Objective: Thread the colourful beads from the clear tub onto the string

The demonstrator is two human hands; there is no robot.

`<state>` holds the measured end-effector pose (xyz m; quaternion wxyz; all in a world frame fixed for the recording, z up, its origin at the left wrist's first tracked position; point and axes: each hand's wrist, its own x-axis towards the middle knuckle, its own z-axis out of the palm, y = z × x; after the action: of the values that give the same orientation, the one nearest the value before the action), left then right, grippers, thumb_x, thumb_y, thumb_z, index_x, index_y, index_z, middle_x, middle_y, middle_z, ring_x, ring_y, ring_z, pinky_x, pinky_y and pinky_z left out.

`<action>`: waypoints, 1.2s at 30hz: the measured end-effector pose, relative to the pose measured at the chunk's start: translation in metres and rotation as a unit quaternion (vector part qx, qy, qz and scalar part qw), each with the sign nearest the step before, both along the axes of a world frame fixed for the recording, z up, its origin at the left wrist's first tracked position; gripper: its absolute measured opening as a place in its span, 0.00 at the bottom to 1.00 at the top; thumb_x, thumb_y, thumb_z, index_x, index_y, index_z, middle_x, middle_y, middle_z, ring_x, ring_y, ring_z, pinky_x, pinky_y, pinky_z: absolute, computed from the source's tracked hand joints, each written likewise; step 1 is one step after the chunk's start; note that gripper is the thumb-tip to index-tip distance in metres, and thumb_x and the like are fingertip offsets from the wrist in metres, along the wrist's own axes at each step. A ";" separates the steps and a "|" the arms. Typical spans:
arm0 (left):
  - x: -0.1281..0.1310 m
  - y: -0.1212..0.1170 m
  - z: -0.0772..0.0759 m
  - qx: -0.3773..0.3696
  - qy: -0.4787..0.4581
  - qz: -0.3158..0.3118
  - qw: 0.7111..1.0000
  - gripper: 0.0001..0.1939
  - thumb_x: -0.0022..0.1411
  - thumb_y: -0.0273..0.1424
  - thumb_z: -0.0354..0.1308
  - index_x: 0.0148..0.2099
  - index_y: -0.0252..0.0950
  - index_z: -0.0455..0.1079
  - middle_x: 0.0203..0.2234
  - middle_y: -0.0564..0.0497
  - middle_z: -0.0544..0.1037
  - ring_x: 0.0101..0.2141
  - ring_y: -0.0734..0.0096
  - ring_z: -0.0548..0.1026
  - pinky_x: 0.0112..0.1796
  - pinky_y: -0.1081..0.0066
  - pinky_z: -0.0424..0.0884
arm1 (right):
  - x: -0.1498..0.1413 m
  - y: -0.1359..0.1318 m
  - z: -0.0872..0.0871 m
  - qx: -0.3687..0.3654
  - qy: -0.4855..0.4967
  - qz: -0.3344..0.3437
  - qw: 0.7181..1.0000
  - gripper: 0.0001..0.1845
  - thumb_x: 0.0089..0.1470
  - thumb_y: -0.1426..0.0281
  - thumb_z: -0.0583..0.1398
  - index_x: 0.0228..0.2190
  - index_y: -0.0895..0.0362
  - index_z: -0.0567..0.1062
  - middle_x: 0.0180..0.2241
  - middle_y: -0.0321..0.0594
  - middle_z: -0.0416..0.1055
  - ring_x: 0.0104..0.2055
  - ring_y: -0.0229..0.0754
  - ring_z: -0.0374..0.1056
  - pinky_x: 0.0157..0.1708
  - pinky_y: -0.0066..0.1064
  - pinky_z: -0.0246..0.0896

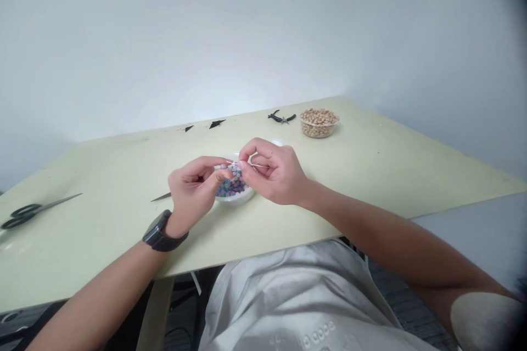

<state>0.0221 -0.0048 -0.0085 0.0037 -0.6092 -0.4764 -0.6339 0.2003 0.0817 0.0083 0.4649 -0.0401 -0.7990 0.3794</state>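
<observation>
Between the thumb and forefinger of my left hand (193, 184) is a small purple bead (223, 166). My right hand (275, 171) pinches a thin white string (260, 165), and a short end of it points toward the bead. Whether the string passes through the bead is too small to tell. Just below both hands stands a clear round bowl (234, 201) filled with purple, blue and green beads (233, 186). My hands hide part of its rim.
Scissors (31, 213) lie at the left of the pale yellow table (102, 241). A pointed blade (161, 197) shows beside my left wrist. Farther back are black scraps (216, 124), black-handled pliers (282, 117) and a clear tub of tan beads (319, 123). A wall stands behind.
</observation>
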 end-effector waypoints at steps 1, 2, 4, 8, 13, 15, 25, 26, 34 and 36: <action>0.000 0.000 0.000 -0.002 -0.002 -0.001 1.000 0.05 0.59 0.33 0.73 0.37 0.37 0.84 0.14 0.59 0.62 0.19 0.82 0.55 0.22 0.75 0.54 | -0.001 0.001 -0.001 0.003 0.010 0.008 1.000 0.06 0.62 0.69 0.59 0.33 0.57 0.68 0.16 0.24 0.46 0.18 0.29 0.42 0.21 0.25 0.42; 0.000 0.000 0.000 -0.004 -0.003 -0.001 1.000 0.05 0.59 0.33 0.73 0.37 0.38 0.84 0.14 0.59 0.62 0.20 0.82 0.56 0.22 0.76 0.55 | -0.001 0.002 -0.002 0.004 0.016 0.013 1.000 0.06 0.61 0.70 0.60 0.33 0.57 0.69 0.16 0.24 0.46 0.18 0.28 0.41 0.20 0.25 0.42; 0.000 0.001 0.000 -0.005 -0.001 0.000 1.000 0.05 0.59 0.33 0.73 0.37 0.38 0.84 0.14 0.59 0.62 0.20 0.82 0.56 0.22 0.77 0.56 | -0.002 0.003 -0.002 0.003 0.018 0.019 1.000 0.05 0.61 0.70 0.60 0.33 0.57 0.69 0.17 0.23 0.46 0.18 0.28 0.41 0.20 0.24 0.41; 0.002 0.000 0.002 -0.002 0.008 0.002 1.000 0.04 0.58 0.32 0.73 0.36 0.39 0.84 0.14 0.59 0.62 0.20 0.83 0.56 0.22 0.78 0.55 | -0.002 0.002 -0.001 0.011 0.021 0.018 1.000 0.05 0.60 0.70 0.60 0.32 0.57 0.68 0.16 0.23 0.47 0.18 0.28 0.42 0.20 0.24 0.41; 0.003 -0.001 0.003 0.004 0.018 -0.002 1.000 0.04 0.58 0.32 0.73 0.35 0.38 0.84 0.14 0.60 0.63 0.19 0.83 0.56 0.22 0.78 0.56 | -0.002 0.001 -0.001 0.014 0.024 0.022 0.999 0.06 0.60 0.70 0.60 0.32 0.57 0.68 0.16 0.23 0.47 0.18 0.28 0.42 0.19 0.24 0.41; 0.002 0.000 0.002 0.006 0.022 -0.001 1.000 0.03 0.58 0.31 0.73 0.35 0.38 0.84 0.14 0.60 0.63 0.19 0.83 0.56 0.21 0.78 0.56 | -0.003 0.001 -0.001 0.017 0.025 0.022 0.999 0.06 0.60 0.71 0.60 0.31 0.57 0.68 0.16 0.23 0.47 0.18 0.28 0.42 0.19 0.24 0.40; 0.002 0.001 0.000 0.004 0.028 0.003 1.000 0.03 0.58 0.29 0.73 0.35 0.37 0.82 0.14 0.61 0.59 0.19 0.83 0.54 0.21 0.78 0.54 | -0.003 0.003 -0.002 0.031 0.029 0.020 0.999 0.05 0.59 0.72 0.60 0.31 0.58 0.68 0.16 0.23 0.48 0.18 0.28 0.42 0.19 0.24 0.42; 0.002 0.001 0.000 0.002 0.027 0.004 1.000 0.03 0.58 0.29 0.73 0.34 0.37 0.82 0.14 0.61 0.59 0.19 0.83 0.54 0.21 0.78 0.54 | -0.003 0.003 -0.002 0.032 0.029 0.020 0.999 0.05 0.59 0.72 0.60 0.31 0.58 0.68 0.17 0.23 0.48 0.18 0.28 0.42 0.19 0.24 0.42; 0.001 0.000 -0.001 -0.013 0.028 0.020 0.999 0.03 0.59 0.30 0.72 0.37 0.40 0.84 0.14 0.60 0.60 0.19 0.84 0.56 0.21 0.79 0.56 | -0.003 0.003 -0.002 0.032 0.024 0.021 0.999 0.04 0.57 0.74 0.60 0.31 0.57 0.68 0.17 0.23 0.48 0.19 0.27 0.42 0.19 0.23 0.43; 0.001 0.000 -0.001 -0.013 0.029 0.020 0.999 0.04 0.59 0.30 0.72 0.39 0.40 0.85 0.13 0.60 0.61 0.19 0.84 0.57 0.22 0.80 0.58 | -0.003 0.003 -0.002 0.032 0.026 0.025 0.999 0.04 0.56 0.75 0.60 0.31 0.57 0.68 0.17 0.23 0.47 0.19 0.27 0.42 0.19 0.23 0.43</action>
<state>0.0234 -0.0053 -0.0095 0.0224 -0.6178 -0.4965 -0.6094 0.1973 0.0849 0.0063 0.4766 0.0046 -0.7993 0.3660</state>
